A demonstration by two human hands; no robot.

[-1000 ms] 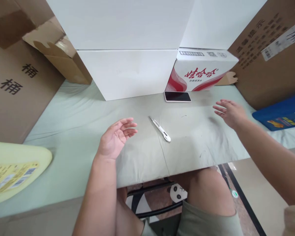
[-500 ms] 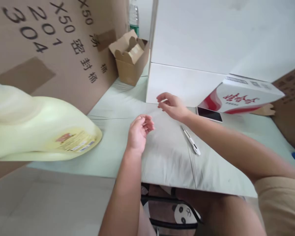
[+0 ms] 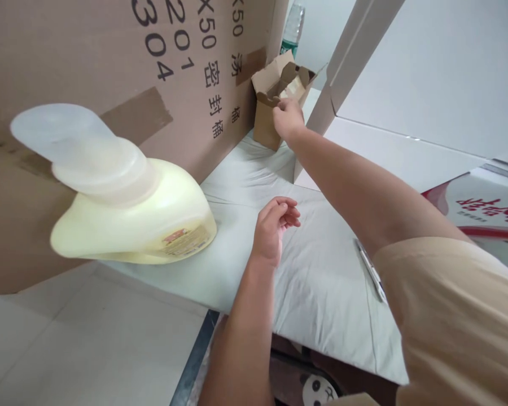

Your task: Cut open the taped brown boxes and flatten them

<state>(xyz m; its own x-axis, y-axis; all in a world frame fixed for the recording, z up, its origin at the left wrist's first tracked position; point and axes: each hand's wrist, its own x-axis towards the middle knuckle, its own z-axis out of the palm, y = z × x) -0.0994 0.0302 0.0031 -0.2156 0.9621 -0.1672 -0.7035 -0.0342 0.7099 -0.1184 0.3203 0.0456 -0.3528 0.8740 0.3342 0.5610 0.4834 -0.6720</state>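
The small cardboard box is plain brown, taller than wide, and stands upright at the far end of the worktop, close against the big printed carton. Its top is open, the scalloped flaps standing up and splayed outward, with something pale showing inside. The right hand touches its front upper edge, fingers at the rim of a flap. The left hand hangs loosely curled, well apart from the box.
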